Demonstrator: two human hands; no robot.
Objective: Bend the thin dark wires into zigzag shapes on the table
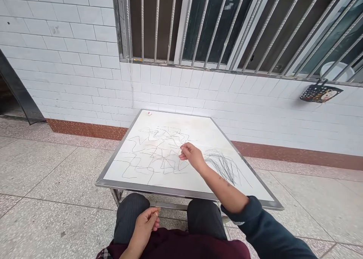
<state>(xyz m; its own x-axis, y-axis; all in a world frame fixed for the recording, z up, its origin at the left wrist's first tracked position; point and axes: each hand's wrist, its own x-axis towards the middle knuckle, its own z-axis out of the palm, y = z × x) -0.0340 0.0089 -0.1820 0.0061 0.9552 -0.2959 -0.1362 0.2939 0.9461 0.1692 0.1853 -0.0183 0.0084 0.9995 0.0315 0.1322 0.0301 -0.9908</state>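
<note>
My right hand (193,156) is above the middle of a white-topped table, thumb and fingers pinched together. Whatever it may hold is too thin or small to make out. Below and left of it, wavy thin dark strands (153,157) lie spread and crossing on the white surface. Just to its right is a denser bundle of straighter dark strands (224,166). My left hand (146,225) rests low over my lap, in front of the table's near edge, with its fingers closed. Anything between those fingertips cannot be told.
The table (181,193) has a grey metal rim and stands near a white tiled wall (70,36). A small white and red figure (149,114) sits at its far left corner. A patterned basket (320,92) hangs from the barred window (212,28) at right.
</note>
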